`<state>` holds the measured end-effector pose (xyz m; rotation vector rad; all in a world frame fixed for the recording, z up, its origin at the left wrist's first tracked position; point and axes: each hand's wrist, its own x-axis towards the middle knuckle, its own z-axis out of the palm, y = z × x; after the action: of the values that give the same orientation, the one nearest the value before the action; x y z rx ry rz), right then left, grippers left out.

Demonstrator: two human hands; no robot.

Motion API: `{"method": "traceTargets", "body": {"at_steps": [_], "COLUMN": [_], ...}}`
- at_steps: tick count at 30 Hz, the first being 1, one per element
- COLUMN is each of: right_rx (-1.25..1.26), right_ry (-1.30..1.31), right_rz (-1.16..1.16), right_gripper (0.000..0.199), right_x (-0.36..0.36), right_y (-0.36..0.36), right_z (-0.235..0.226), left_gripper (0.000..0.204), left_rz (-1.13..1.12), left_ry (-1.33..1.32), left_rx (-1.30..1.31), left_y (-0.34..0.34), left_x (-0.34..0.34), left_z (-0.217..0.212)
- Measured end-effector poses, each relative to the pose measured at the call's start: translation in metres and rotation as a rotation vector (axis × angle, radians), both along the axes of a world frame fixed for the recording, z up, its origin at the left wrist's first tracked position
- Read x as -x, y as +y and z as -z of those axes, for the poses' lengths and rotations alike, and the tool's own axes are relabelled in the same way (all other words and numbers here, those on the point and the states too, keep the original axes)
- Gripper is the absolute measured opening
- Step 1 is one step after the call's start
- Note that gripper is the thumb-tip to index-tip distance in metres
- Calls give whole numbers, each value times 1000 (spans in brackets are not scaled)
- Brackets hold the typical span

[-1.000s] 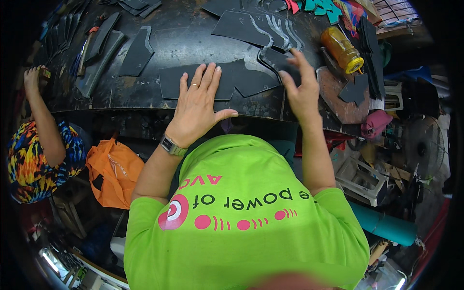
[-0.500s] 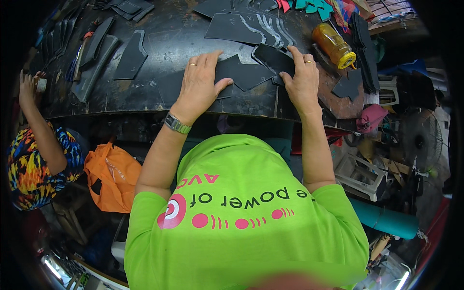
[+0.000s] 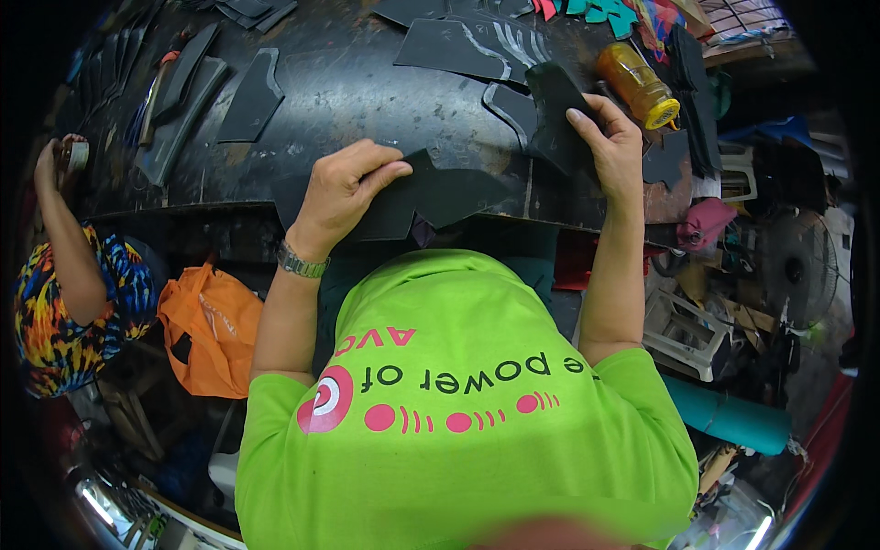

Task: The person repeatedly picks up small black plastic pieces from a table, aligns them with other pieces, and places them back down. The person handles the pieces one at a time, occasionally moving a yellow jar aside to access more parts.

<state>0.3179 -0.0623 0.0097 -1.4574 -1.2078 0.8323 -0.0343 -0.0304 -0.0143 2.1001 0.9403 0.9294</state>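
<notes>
My left hand (image 3: 344, 192), with a metal watch on its wrist, pinches a broad black sheet piece (image 3: 440, 197) between thumb and fingers. That piece has an angular outline and lies over the table's near edge. My right hand (image 3: 614, 142) grips a narrower, curved black sheet piece (image 3: 554, 110), tilted up off the table. Beside it lies a black piece with a pale, curved edge (image 3: 513, 108). Farther back rests a larger dark piece with a greyish edge band (image 3: 449, 50). Some fingers of both hands are hidden.
A yellow-capped jar of amber contents (image 3: 637, 84) lies beyond my right hand on the dark table (image 3: 339, 87). More black pieces (image 3: 252, 96) and long strips (image 3: 179, 124) are at the left. Another person's hand (image 3: 50, 165) holds a small roll. An orange bag (image 3: 211, 330) hangs below.
Both hands were resting on the pieces. My left hand has drawn the broad piece nearer and leftward; my right has lifted the curved piece and moved slightly right.
</notes>
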Motion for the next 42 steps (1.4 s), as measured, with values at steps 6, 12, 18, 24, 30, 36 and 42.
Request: {"method": "traceTargets", "body": {"at_steps": [6,12,18,24,30,36,42], "right_rx": [5,-351,-193,-151,-95,-65,-62], "right_ry": [-572,-1000,-646,-691,-392,-419,-457], "right_rz": [-388,-417,-363,-478,-379,-329,-307], "right_gripper": [28,53,22,23,28,28,28], "right_x": [57,92,87,89,100,104,107], "right_y": [24,41,15,-12,-8,-4,-3], "right_z": [1,17,10,5,20,26,25], "left_gripper": [15,17,14,14,16,19,17], "left_rz": [88,21,-49,-204,-150,-129,-117], "left_ry": [19,38,38,-67,66,116,162], "left_rx": [55,85,163,165,134,34,43], "left_y": [-21,-28,-29,-25,-13,-7,-2], "left_x": [6,12,20,5,5,3,1], "left_z": [-2,0,-4,-5,-5,0,0]}}
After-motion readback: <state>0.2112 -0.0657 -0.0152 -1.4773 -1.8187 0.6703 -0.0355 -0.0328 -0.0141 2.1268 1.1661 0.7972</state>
